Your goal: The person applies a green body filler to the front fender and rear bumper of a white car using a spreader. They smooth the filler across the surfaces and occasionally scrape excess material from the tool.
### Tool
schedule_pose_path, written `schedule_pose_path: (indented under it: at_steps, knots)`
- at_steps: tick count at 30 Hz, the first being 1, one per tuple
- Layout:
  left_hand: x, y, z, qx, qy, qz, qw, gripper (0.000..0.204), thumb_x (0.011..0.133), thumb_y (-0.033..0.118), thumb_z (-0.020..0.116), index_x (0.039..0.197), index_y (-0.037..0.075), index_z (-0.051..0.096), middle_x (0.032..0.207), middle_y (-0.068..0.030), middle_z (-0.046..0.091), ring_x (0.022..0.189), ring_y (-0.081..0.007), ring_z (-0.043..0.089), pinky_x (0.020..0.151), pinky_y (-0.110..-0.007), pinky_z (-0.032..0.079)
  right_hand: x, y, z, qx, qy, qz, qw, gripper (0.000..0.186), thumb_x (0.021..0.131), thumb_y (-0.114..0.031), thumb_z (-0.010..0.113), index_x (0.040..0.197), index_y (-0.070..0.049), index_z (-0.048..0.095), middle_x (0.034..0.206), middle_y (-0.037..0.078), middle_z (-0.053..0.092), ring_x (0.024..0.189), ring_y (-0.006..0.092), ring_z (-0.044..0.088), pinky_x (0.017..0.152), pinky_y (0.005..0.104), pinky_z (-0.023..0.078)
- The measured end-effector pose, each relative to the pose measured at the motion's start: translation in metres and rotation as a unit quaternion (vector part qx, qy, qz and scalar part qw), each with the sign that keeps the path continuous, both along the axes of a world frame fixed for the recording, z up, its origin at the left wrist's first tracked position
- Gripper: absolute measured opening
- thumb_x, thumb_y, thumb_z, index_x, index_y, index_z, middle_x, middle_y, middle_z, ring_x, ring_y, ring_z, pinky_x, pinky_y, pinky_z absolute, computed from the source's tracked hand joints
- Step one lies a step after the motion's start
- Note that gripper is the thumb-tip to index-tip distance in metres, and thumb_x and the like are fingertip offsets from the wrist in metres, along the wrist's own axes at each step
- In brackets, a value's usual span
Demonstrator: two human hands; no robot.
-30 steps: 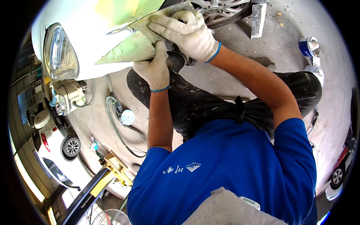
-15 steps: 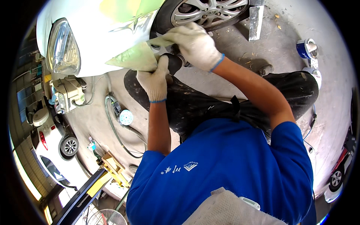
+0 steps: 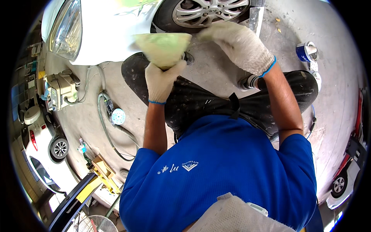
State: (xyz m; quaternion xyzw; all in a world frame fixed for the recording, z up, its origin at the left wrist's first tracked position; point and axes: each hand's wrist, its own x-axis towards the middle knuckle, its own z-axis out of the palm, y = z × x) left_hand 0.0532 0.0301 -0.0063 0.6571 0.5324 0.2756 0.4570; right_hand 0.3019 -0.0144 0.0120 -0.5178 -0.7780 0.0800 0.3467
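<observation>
My left hand (image 3: 160, 84), in a white knit glove with a blue cuff, grips a broad putty spreader (image 3: 164, 48) from below. Pale green filler smears its flared blade, held level with the car's lower front corner. To its right is my right hand (image 3: 244, 47), gloved alike, with fingers bent and pinched together. Motion blurs its fingertips, and I cannot make out the small pale green thing there. The white car's bumper (image 3: 106, 40) lies ahead on the left, with a green patch (image 3: 133, 3) above. A front wheel (image 3: 210, 13) stands behind both hands.
A sander with a round pale blue pad (image 3: 118, 116) and its hose lie on the floor at left, near a beige machine (image 3: 63, 91). A blue and white can (image 3: 307, 52) stands at right. Metal angle pieces (image 3: 255, 19) sit beside the wheel. My bent legs are below my hands.
My right hand has moved right, away from the spreader. The spreader in my left hand has turned so its wide edge faces up. The view has shifted slightly.
</observation>
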Motion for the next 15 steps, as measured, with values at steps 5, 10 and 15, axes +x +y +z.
schedule_pose_path:
  at_steps: [5,10,15]
  knots:
    - [-0.002,0.008,0.008,-0.019,-0.236,0.077,0.968,0.009,0.086,0.002,0.066,0.089,-0.001,0.058,0.062,-0.0011,0.051,0.047,-0.0087,0.045,0.045,-0.024,0.037,-0.018,0.016,-0.014,0.118,0.010,-0.130,0.984,0.036,0.085,-0.006,0.060,0.117,-0.018,0.068,0.104,0.007,0.067,0.096,0.0293,0.064,0.086,0.0399,0.053]
    - [0.008,0.018,-0.002,0.080,-0.216,0.059,0.971,0.021,0.083,-0.002,0.068,0.102,-0.006,0.061,0.072,-0.0049,0.060,0.049,-0.0097,0.049,0.046,-0.024,0.039,-0.046,0.050,-0.017,0.231,-0.059,-0.163,0.957,0.042,0.076,-0.009,0.068,0.117,-0.020,0.069,0.106,0.000,0.064,0.094,0.0255,0.061,0.081,0.0370,0.054]
    - [0.003,0.033,-0.006,0.052,-0.192,0.094,0.975,0.021,0.083,-0.002,0.066,0.102,-0.007,0.061,0.070,-0.0071,0.061,0.052,-0.0103,0.052,0.046,-0.024,0.041,-0.055,0.067,-0.009,0.233,-0.029,-0.148,0.961,0.045,0.076,-0.006,0.068,0.119,-0.016,0.067,0.100,0.003,0.063,0.089,0.0260,0.062,0.079,0.0376,0.055]
